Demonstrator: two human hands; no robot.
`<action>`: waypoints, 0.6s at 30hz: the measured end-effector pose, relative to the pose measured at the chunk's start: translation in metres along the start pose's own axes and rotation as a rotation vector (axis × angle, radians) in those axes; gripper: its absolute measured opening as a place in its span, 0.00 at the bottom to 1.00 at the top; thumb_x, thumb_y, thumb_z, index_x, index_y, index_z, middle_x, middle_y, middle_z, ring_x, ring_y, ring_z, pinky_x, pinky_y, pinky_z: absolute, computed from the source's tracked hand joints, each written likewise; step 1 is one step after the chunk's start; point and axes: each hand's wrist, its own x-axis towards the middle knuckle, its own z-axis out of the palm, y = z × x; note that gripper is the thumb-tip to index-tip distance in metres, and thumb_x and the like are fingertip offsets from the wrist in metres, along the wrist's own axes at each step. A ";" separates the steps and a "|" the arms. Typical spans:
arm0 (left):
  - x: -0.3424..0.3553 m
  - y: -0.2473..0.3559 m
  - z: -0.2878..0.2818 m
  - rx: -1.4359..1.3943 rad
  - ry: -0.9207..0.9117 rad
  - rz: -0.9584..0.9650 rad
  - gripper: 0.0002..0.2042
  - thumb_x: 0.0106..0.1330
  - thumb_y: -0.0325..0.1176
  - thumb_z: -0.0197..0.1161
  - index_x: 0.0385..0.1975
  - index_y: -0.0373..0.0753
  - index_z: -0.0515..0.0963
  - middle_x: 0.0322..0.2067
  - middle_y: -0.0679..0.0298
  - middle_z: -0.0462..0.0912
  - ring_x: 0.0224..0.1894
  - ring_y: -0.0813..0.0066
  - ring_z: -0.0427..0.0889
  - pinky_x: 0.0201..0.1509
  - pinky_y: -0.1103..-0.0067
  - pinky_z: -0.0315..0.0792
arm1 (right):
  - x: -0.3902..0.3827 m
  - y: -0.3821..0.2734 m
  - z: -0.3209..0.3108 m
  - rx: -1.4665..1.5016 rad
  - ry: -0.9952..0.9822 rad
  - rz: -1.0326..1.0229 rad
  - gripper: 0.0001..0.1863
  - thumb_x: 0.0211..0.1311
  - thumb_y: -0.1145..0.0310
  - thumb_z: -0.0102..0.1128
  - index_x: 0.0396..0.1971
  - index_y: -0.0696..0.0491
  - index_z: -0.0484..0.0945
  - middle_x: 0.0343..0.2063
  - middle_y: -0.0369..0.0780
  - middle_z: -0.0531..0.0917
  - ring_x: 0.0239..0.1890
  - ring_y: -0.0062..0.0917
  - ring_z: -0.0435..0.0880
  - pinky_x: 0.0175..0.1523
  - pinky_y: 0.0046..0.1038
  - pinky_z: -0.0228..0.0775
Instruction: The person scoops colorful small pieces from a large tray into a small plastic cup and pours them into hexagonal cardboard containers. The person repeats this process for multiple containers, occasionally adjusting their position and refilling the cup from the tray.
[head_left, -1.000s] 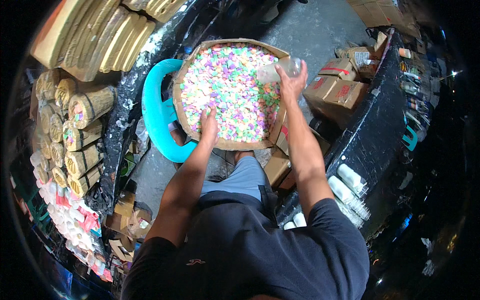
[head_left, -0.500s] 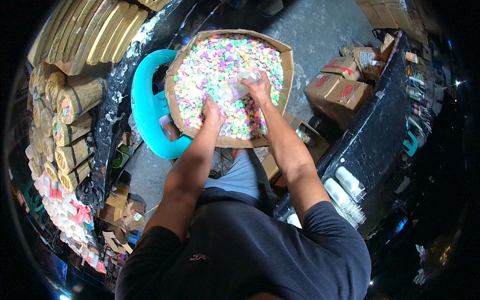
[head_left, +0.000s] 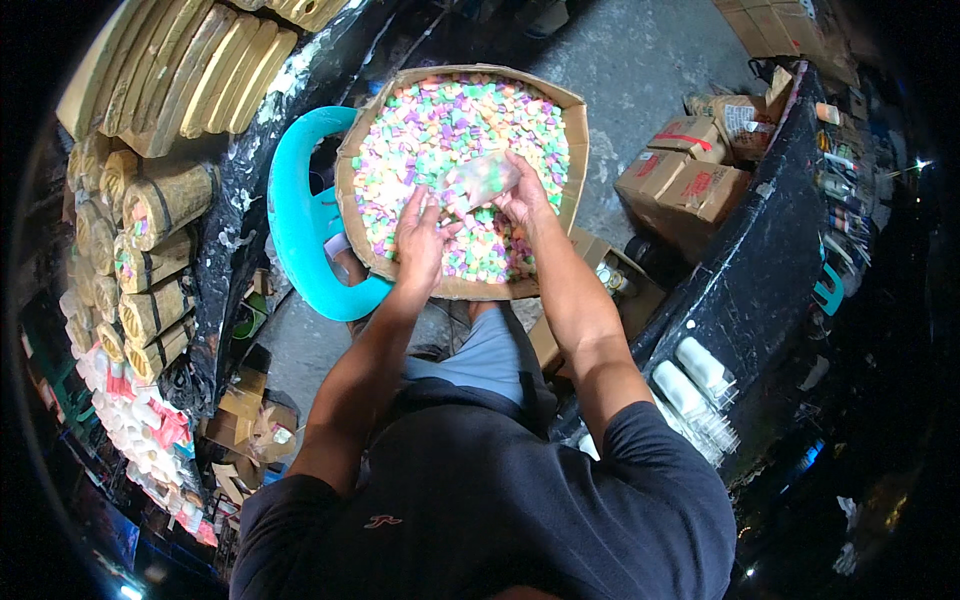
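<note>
A wide cardboard box (head_left: 576, 150) stands before me, filled with small pastel pieces (head_left: 430, 120) in purple, green, orange, pink and white. Over these pieces my right hand (head_left: 527, 197) grips a clear, cup-like plastic container (head_left: 482, 178), which lies tilted on its side. Some coloured pieces show through its wall. My left hand (head_left: 422, 238) is beside the container's left end, palm turned up and fingers apart. Whether its fingertips touch the container, I cannot tell.
A turquoise plastic chair (head_left: 290, 215) is left of the box. Bundled tan tubes (head_left: 165, 205) and pale slabs (head_left: 200, 70) are stacked farther left. Cardboard cartons (head_left: 690, 190) and a dark-covered table (head_left: 735, 260) with white rolls (head_left: 682, 390) are on the right.
My left hand has opened from a closed shape and turned palm up. The container in my right hand has tilted and holds visible coloured pieces. The view has shifted slightly.
</note>
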 end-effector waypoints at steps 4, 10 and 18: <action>0.025 -0.039 -0.050 0.250 0.137 -0.179 0.32 0.81 0.46 0.56 0.82 0.46 0.57 0.70 0.58 0.70 0.68 0.59 0.72 0.60 0.44 0.76 | -0.015 -0.028 0.027 -0.274 0.228 -0.255 0.23 0.70 0.58 0.69 0.57 0.57 0.78 0.51 0.47 0.85 0.52 0.38 0.88 0.52 0.44 0.88; 0.061 -0.077 -0.036 0.124 0.313 -0.233 0.31 0.80 0.52 0.54 0.75 0.41 0.62 0.75 0.52 0.64 0.74 0.55 0.64 0.69 0.45 0.66 | -0.016 -0.065 0.048 -1.393 0.481 -0.877 0.42 0.53 0.49 0.79 0.64 0.58 0.79 0.55 0.53 0.87 0.56 0.41 0.87 0.61 0.39 0.81; 0.085 -0.093 -0.025 -0.360 0.288 -0.354 0.28 0.86 0.52 0.43 0.80 0.48 0.55 0.79 0.55 0.58 0.77 0.41 0.63 0.72 0.25 0.52 | -0.019 -0.018 0.057 -1.445 0.370 -0.396 0.42 0.56 0.50 0.79 0.66 0.59 0.76 0.47 0.49 0.89 0.47 0.39 0.91 0.54 0.41 0.84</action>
